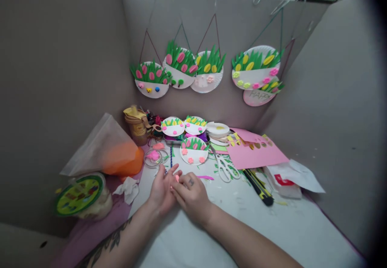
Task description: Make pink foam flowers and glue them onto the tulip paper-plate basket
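Note:
My left hand (163,189) lies palm up above the white table, its fingers stretched out and apart. My right hand (191,195) reaches across it, thumb and fingers pinched at the left fingers. A small pink lump (177,177), which looks like soft clay, shows between the right fingertips and the left hand. Just beyond the hands stands a paper-plate flower basket (194,157) with green paper grass, pink tulips and pink clay blossoms. A purple-pink plastic strip (206,177) rests beside the right hand. Pink clay (154,155) sits on a round clear lid to the left.
White scissors (224,167), a yellow-black cutter (258,188) and pink card (256,153) lie at right. A green-lidded tub (81,195), crumpled tissue (127,190) and a plastic bag with orange contents (122,159) are at left. Several plate baskets (208,80) hang on the wall.

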Available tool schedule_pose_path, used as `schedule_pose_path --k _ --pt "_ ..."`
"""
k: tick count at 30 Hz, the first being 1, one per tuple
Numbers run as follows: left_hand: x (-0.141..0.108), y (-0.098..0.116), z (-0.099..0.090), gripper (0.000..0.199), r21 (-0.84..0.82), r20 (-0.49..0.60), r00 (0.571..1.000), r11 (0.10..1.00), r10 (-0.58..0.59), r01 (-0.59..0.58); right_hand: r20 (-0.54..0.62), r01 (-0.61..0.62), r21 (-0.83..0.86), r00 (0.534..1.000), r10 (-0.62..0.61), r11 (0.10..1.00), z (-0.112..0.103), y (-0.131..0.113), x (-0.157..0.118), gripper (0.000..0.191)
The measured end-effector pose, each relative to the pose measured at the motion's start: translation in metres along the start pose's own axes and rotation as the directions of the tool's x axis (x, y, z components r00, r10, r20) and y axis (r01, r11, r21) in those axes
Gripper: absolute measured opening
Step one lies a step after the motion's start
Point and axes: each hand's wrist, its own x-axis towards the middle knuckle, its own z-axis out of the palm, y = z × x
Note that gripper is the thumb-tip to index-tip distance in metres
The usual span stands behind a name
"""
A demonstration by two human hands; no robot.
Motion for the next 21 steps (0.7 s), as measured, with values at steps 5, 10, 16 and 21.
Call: schedule_pose_path --k 5,10,16,21 --pt "0.001 0.002 -0.001 0.046 -0.104 0.030 0.996 0.991 0.084 -0.081 0.063 0.093 0.129 0.993 -0.102 0.987 0.007 0.001 -0.008 0.053" --pt "0.003 0.008 0.000 0.051 -0.129 0.012 0.992 0.984 0.127 -0.124 0.108 0.002 0.120 0.994 -0.016 0.993 0.009 0.003 -0.009 0.060" --pt "0.007 0.011 0.000 0.054 -0.129 0.022 0.991 0.984 0.130 -0.126 0.151 -0.043 0.153 0.988 0.019 0.987 0.012 0.003 -0.011 0.066" --pt "0.006 0.012 0.002 0.054 -0.125 -0.013 0.987 0.979 0.159 -0.159 0.148 0.009 0.176 0.988 -0.036 0.984 0.011 0.004 -0.011 0.068"
